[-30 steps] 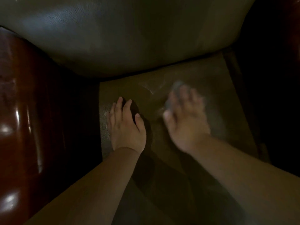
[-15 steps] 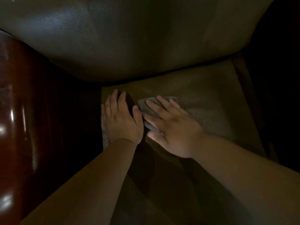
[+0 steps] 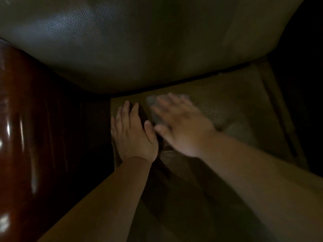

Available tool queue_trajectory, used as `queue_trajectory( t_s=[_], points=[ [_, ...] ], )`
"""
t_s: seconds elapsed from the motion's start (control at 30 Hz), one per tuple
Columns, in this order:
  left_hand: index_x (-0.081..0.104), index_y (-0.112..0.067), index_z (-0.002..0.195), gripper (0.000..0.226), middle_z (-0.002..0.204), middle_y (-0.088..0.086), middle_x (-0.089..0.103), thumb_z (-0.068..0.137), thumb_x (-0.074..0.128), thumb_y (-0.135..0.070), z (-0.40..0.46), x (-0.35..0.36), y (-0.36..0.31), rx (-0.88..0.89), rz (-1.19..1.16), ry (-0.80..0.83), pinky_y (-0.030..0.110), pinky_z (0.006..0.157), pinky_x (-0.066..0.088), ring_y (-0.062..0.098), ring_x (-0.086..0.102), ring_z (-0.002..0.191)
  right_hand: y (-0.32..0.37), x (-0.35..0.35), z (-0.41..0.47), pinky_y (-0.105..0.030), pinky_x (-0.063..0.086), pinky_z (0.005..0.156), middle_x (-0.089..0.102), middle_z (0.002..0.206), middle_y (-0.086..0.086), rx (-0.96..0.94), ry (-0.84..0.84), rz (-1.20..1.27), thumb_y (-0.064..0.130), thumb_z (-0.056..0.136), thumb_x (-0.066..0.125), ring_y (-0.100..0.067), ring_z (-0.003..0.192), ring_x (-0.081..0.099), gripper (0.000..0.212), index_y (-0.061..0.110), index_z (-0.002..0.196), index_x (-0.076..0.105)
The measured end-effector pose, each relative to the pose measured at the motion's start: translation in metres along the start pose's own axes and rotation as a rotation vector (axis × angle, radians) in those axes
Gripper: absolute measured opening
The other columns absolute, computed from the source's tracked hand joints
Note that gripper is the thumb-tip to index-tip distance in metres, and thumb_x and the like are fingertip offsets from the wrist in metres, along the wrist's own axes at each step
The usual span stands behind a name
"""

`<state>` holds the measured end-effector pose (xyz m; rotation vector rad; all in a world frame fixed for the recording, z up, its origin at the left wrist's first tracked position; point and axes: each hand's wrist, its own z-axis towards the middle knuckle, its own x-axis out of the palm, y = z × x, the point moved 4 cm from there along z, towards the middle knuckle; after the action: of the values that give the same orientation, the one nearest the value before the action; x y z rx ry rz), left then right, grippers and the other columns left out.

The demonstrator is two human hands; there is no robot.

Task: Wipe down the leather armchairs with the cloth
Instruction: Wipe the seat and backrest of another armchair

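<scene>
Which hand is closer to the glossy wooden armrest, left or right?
Left. The left hand lies flat at the seat edge beside the wooden armrest. The right hand is farther across the seat, pressing the grey cloth.

1. A glossy red-brown wooden surface (image 3: 35, 137) is seen along the left side, running from near to far.
2. Bright streaks of reflected light (image 3: 7, 130) are shown on its polished curve, at the left edge.
3. A dark, unlit area (image 3: 305, 102) is seen at the far right; nothing can be made out in it.
</scene>
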<state>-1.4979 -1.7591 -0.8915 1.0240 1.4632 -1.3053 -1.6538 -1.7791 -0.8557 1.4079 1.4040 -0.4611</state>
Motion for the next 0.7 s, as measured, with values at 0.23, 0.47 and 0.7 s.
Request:
queue_trajectory(
  t_s=[0.23,0.47,0.7],
  points=[
    [0.038,-0.018,0.159,0.062,0.168,0.009,0.033,0.103,0.03,-0.044,-0.001,0.0,-0.003,0.002,0.0,-0.005,0.052,0.131,0.013,0.028,0.024,0.158,-0.067,-0.013,-0.027,-0.053,0.003,0.127,0.003,0.174,-0.007,0.549,-0.155,0.02,0.063,0.103,-0.005,-0.035,0.16,-0.001,0.074,0.027,0.166,0.006],
    [0.025,-0.029,0.164,0.069,0.173,0.006,0.022,0.101,0.028,-0.058,0.004,-0.009,-0.005,0.008,0.158,0.139,0.052,0.131,0.015,0.027,0.018,0.16,-0.089,-0.012,-0.044,-0.045,0.002,0.13,0.003,0.175,0.003,0.094,-0.073,-0.138,0.066,0.1,0.009,-0.025,0.161,-0.001,0.073,0.035,0.166,0.006],
    [0.03,-0.032,0.162,0.068,0.175,0.003,0.016,0.099,0.036,-0.058,-0.001,-0.006,-0.076,-0.102,0.017,0.18,0.059,0.13,0.002,0.028,0.007,0.162,-0.131,-0.029,-0.057,-0.05,0.001,0.129,-0.002,0.175,-0.007,0.579,-0.167,0.02,0.065,0.101,0.002,-0.03,0.16,-0.004,0.078,0.023,0.167,0.004]
  ],
)
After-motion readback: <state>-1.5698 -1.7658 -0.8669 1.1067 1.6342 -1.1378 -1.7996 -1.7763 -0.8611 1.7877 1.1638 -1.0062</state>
